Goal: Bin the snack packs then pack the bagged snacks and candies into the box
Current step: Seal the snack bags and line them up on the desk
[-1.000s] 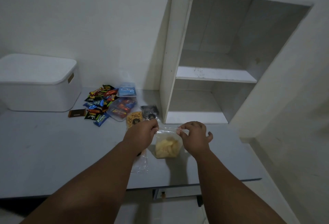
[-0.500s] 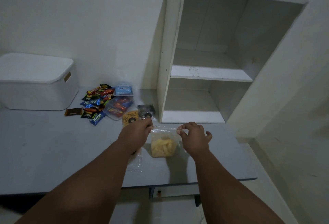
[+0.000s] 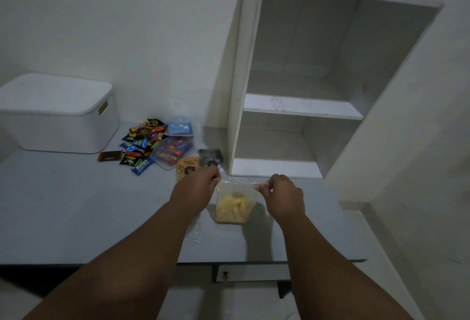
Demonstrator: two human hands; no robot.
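Two bare forearms reach forward over a grey worktop [image 3: 76, 205]; the left hand [image 3: 195, 187] and the right hand [image 3: 282, 195] each pinch a top corner of a clear bag of yellow chips [image 3: 234, 205], fingers curled, with the bag's mouth stretched taut between them; the bag hangs between the hands near the front of the worktop, and whether its bottom touches the surface cannot be told. A flat clear bag [image 3: 194, 230] lies beneath the left wrist. Just behind the left hand sit a bag of round golden snacks [image 3: 187, 164] and a dark pack [image 3: 209, 158]; farther back and left lie a clear bag of red candies [image 3: 171, 153], a bagged blue pack [image 3: 179, 129] and a loose heap of bright candy wrappers [image 3: 140, 144], with a brown bar [image 3: 109, 156] beside it. A white box [image 3: 56, 116], lid on, stands at the far left by the wall, well apart from the hands; a white shelf unit [image 3: 300, 106] stands at the right rear.
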